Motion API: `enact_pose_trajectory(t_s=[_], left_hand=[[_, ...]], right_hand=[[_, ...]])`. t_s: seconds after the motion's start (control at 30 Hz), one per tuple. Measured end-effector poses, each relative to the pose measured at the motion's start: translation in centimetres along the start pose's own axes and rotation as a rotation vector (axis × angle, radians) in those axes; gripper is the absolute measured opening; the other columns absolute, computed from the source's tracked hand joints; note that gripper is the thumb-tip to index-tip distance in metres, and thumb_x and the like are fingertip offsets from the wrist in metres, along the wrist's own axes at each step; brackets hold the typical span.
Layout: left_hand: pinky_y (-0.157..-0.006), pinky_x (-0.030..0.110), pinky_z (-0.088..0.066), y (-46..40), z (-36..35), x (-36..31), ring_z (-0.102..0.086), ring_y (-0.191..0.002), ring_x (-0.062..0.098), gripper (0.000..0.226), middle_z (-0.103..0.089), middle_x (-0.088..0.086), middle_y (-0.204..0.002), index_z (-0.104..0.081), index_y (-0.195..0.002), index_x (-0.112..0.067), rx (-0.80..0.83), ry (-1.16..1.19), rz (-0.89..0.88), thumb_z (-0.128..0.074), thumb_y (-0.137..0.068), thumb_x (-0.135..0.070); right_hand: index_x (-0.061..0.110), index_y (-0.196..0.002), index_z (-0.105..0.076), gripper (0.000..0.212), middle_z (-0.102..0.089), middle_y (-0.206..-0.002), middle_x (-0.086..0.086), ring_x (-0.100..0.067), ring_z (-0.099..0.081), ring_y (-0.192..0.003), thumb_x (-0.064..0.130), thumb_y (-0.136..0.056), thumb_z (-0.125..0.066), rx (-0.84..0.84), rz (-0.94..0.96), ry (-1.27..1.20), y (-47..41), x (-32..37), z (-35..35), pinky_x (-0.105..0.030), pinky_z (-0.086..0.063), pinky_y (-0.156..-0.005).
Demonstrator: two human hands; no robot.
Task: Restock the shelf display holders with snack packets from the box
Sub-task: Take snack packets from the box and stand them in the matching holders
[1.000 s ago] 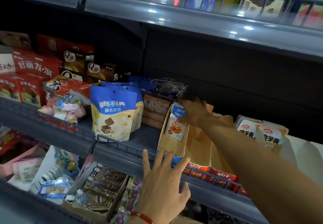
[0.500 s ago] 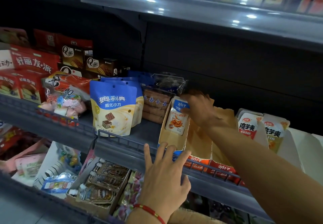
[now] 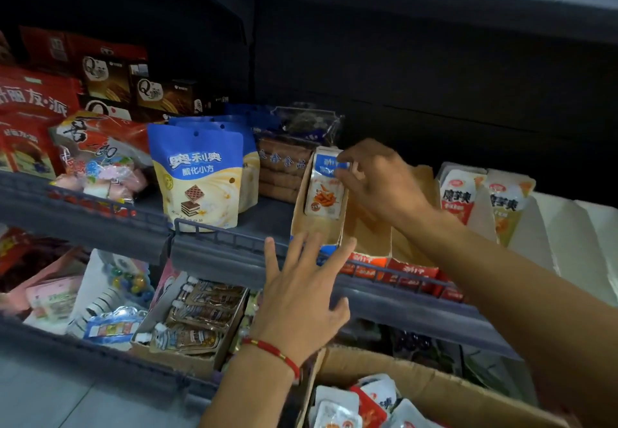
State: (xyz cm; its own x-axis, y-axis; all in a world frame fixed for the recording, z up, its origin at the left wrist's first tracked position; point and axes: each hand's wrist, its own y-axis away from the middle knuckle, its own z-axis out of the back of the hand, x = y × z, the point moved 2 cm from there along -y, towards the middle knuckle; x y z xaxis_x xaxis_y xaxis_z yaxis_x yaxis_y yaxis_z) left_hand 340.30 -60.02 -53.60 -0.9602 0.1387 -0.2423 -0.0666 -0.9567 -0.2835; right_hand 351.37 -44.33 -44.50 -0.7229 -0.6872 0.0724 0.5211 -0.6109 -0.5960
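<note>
Our right hand (image 3: 374,180) pinches the top of the blue-and-white snack packet (image 3: 326,187), upright with its long axis vertical, at the back of the brown cardboard display holder (image 3: 312,227) on the shelf's front edge. Our left hand (image 3: 301,297) hovers just below, fingers spread.

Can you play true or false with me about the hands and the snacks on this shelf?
1. The right hand pinches the top of a blue-topped snack packet. True.
2. That packet stands in the blue-fronted cardboard holder. True.
3. The left hand holds a packet too. False: its fingers are spread and it holds nothing.
4. The box at the bottom is empty. False: packets lie inside it.
5. The left wrist wears a red bracelet. True.
6. The blue and cream pouch is right of the holder. False: it stands to its left.
</note>
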Motion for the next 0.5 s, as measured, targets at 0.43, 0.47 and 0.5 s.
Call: enact_pose_trajectory(t_s=[0.43, 0.47, 0.5], left_hand=[[-0.096, 0.039, -0.052, 8.0, -2.9, -0.7, -0.054, -0.111, 0.014, 0.035, -0.055, -0.005, -0.12, -0.063, -0.125, -0.023, -0.022, 0.217, -0.136, -0.066, -0.09, -0.026], [-0.097, 0.039, -0.051, 8.5, -3.4, -0.7, -0.054, -0.111, 0.013, 0.031, -0.057, -0.006, -0.119, -0.066, -0.123, -0.024, 0.02, 0.236, -0.121, -0.065, -0.092, -0.025], [-0.099, 0.038, -0.05, 9.0, -3.7, -0.6, -0.054, -0.113, 0.013, 0.029, -0.059, -0.006, -0.12, -0.067, -0.122, -0.025, 0.055, 0.244, -0.103, -0.065, -0.093, -0.023]], right_hand=[[0.024, -0.129, -0.061, 0.034, -0.062, -0.134, -0.001, -0.024, -0.061, -0.119, 0.039, -0.1, -0.053, 0.855, -0.181, -0.19, 31.0, 4.1, -4.2, -0.039, -0.053, -0.094], [0.02, -0.131, -0.06, 0.038, -0.063, -0.134, -0.004, -0.027, -0.061, -0.119, 0.04, -0.1, -0.056, 0.875, -0.253, -0.179, 31.7, 4.6, -5.6, -0.039, -0.053, -0.093], [0.016, -0.133, -0.056, 0.044, -0.063, -0.133, -0.007, -0.029, -0.062, -0.118, 0.042, -0.099, -0.059, 0.885, -0.344, -0.175, 32.2, 5.0, -6.9, -0.039, -0.053, -0.093]])
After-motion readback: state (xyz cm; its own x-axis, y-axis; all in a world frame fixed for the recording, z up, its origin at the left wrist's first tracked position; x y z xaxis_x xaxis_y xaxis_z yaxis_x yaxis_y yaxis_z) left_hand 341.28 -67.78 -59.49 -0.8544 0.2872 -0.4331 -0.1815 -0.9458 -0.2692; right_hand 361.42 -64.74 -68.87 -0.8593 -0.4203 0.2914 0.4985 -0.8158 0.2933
